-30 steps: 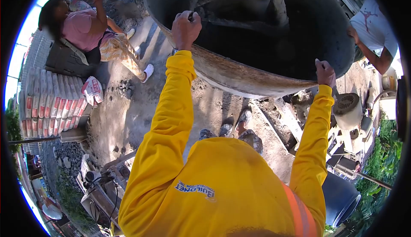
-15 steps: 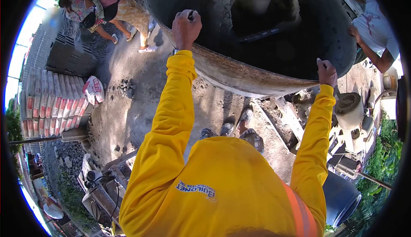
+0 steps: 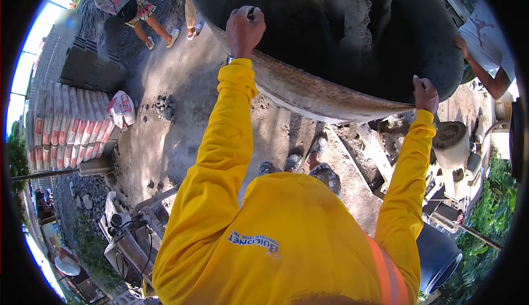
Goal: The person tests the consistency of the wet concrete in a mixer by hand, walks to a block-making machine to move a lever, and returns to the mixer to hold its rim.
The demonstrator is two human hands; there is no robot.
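The big metal drum of a concrete mixer [image 3: 330, 97] fills the top of the view, its wide mouth tipped toward me. Its outer wall is stained and crusted, and a blade caked with grey cement [image 3: 361, 21] shows inside the dark hollow. My left hand [image 3: 245, 31] is closed over the rim on the left, knuckles up, with a watch at the wrist. Further right, my right hand [image 3: 425, 94] grips the near rim too, the thumb pointing up. Yellow sleeves cover both outstretched arms.
At right a co-worker in a white shirt [image 3: 485, 32] has a hand by the drum's edge. A motor [image 3: 451, 137] and a blue barrel [image 3: 438, 255] stand below. Stacked cement bags [image 3: 71, 123], concrete blocks [image 3: 91, 68] and a person in floral clothes [image 3: 124, 2] are left.
Inside the drum the caked blade has shifted, and a bar seen lower in the mouth is out of sight. Two people at upper left have moved. Both my hands stay on the rim.
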